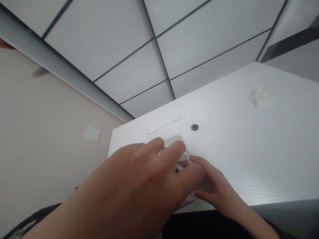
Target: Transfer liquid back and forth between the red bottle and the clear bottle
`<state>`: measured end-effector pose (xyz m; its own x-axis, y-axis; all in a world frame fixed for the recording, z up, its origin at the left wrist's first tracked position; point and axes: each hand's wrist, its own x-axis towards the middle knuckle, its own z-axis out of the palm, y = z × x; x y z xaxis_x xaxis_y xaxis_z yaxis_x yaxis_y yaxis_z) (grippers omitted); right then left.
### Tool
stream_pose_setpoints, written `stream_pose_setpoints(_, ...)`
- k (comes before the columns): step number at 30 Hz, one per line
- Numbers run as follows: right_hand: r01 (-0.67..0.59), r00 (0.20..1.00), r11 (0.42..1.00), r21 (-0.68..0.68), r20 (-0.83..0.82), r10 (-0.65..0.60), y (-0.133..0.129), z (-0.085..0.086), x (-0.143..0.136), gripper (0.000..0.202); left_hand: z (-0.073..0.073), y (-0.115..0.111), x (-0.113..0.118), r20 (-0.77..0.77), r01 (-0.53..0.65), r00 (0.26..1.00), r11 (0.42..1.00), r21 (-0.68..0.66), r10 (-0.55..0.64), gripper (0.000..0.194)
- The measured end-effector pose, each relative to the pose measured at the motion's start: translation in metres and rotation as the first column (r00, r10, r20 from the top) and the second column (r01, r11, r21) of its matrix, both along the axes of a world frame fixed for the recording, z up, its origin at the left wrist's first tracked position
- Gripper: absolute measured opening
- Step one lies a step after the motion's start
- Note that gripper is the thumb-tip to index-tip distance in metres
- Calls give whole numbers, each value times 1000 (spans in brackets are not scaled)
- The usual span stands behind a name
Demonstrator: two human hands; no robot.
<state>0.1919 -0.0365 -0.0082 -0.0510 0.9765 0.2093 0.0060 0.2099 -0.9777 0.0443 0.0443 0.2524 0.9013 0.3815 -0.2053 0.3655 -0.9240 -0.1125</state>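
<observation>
Nearest you: your left hand (147, 176), back up, its forearm running out of a dark sleeve (37, 219). Its fingers are bent over the top of a film-wrapped package (183, 161); they hide the contact, so you cannot tell whether they grip or only rest. Your right hand (215, 186) sits against the package's right side, fingers above and thumb below, curved inward; its fingertips are covered, hold not determinable. Your dark clothing (194, 225) shows at the table edge below.

Package: on the near part of the white tabletop (236, 142), between your hands. From the parts exposed, the long axis appears to run away from you, far end leaning slightly left. Which end is the front cannot be told. No writing legible. Wrap is clear, glossy, creased; a dark reddish patch shows through between your fingers. Outline seems boxy, mostly covered.

Tabletop: smooth, fine parallel grain visible in the glare at lower right. Beyond the package: a small dark round disc (194, 127) and a thin, crinkled strip of clear film (165, 124). Farther right: a crumpled whitish wad (260, 99), material uncertain.

Behind: pale wall (45, 126) with a white rectangular socket (93, 133); pale panelled doors (124, 26), dark-lined.
</observation>
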Motion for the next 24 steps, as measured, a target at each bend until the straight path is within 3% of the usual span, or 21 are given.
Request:
stream_pose_setpoints(14, -17, 1000, 1000, -15, 12, 18, 3, 5, 2, 61, -3, -1, 15, -5, 8, 1000, 1000, -11, -8, 13)
stream_pose_setpoints(24, -23, 999, 999, 24, 49, 22, 3, -1, 1, 64, -2, 1, 20, -1, 30, 1000, 998, -48, -31, 7)
